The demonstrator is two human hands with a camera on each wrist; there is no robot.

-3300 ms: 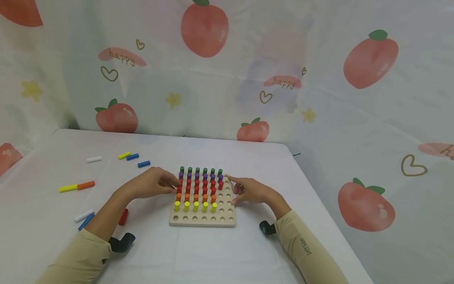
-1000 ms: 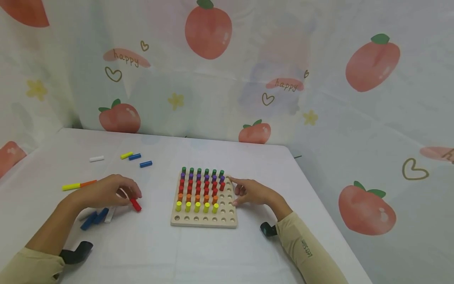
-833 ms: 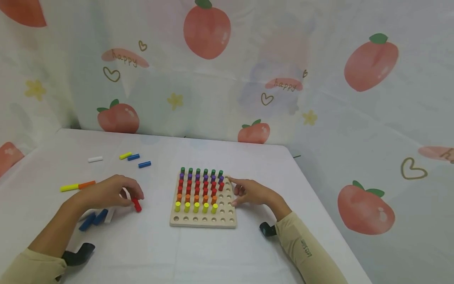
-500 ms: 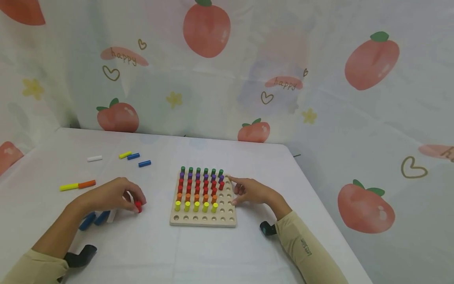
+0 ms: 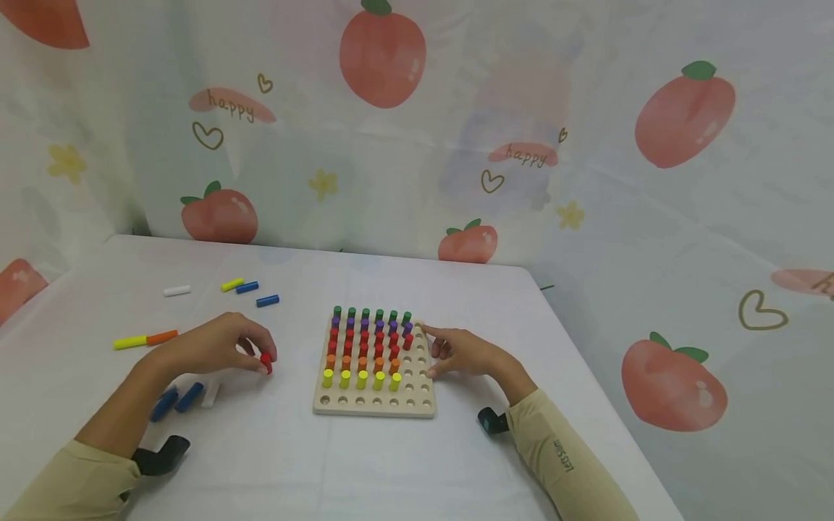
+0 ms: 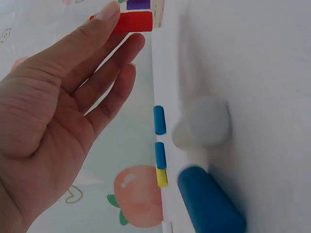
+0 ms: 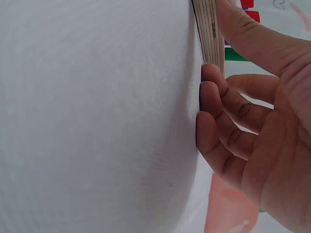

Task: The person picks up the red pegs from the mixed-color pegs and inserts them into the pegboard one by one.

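Observation:
In the head view my left hand (image 5: 218,344) pinches a red peg (image 5: 266,362) between thumb and fingertips, above the cloth left of the wooden pegboard (image 5: 374,409). The same red peg (image 6: 136,22) sticks out from the thumb in the left wrist view. Standing in the board are rows of green, purple, red, orange and yellow pegs (image 5: 361,380); holes show along its front and right. My right hand (image 5: 465,352) rests at the board's right edge, index finger at the far corner and thumb nearer. In the right wrist view, the thumb lies against the board's layered side (image 7: 211,36).
Loose blue pegs (image 5: 189,398) and a white peg (image 5: 211,394) lie below my left hand. A yellow peg (image 5: 130,343) touches an orange peg (image 5: 162,337) farther left. More yellow, blue and white pegs lie behind. A fruit-printed curtain (image 5: 391,159) hangs behind the table.
My left hand went from the board to the loose pegs and took hold of a red peg. It has since raised it slightly, moving right. My right hand stays put.

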